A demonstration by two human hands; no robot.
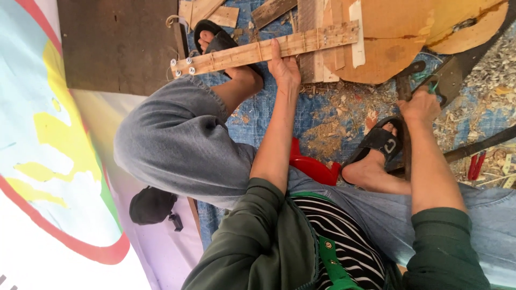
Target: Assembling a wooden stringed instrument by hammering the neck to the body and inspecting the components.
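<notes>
Nearest the camera, a striped shirt (344,236) with a green strap (333,263) filled the lower edge, with dark green sleeves (252,236) pushed up the forearms. The person sat on a low red stool (314,164) — mostly hidden under grey-clad knees — with both feet in black sandals (379,142).

No container showed; wood shavings (344,113) lay loose over the blue tarp (322,107).

The left hand (284,67) lay on the wooden guitar neck (263,49), its index finger stretched out straight along the fretted face and the rest of the fingers curled over the near edge, pressing rather than clenched. The neck ran across the view, its headstock with white tuning pegs (183,67) at one end, the other end joining the unfinished guitar body (387,37), whose far side was cut off by the frame.

The right hand (422,104) was clenched around a dark-handled tool (414,80); its working end was hard to make out against the clutter — I could not tell what kind of tool it was.

Farther off sat scrap boards (215,11), a dark panel (118,43), and small red-handled tools (475,166) near the edge.
</notes>
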